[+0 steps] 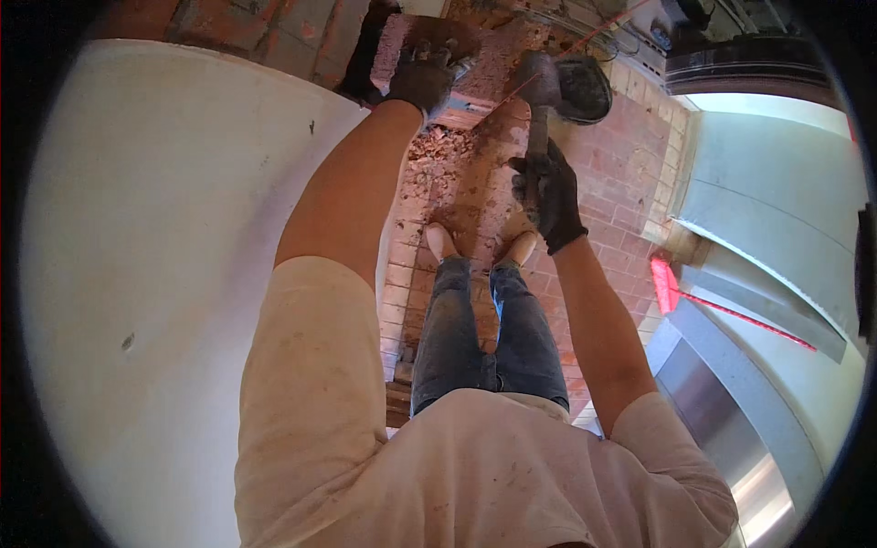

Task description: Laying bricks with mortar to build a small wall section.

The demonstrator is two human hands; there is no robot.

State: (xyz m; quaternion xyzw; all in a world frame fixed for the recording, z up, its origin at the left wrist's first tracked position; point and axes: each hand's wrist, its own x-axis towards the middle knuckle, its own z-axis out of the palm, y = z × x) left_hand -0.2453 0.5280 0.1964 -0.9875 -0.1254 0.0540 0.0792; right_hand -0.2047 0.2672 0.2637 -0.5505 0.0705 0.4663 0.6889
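My left hand [425, 84], in a dark dusty glove, reaches far forward and grips a rough reddish clay block [391, 53], its fingers curled over the block. My right hand [550, 196], in a black glove, is closed around the handle of a hammer [537, 128]. The hammer's broad head points away from me, blurred, to the right of the block and apart from my left hand. Beside the hammer head sits a dark round-edged container [585, 89]. Broken reddish rubble [438, 151] lies below the block, in front of my shoes.
A pale wall [174, 256] rises close on my left. Brick paving [612, 173] covers the floor around my feet. A thin red string [585, 41] crosses near the block. To the right are a red brush [665, 285] with a striped handle and a grey metal-fronted unit [713, 411].
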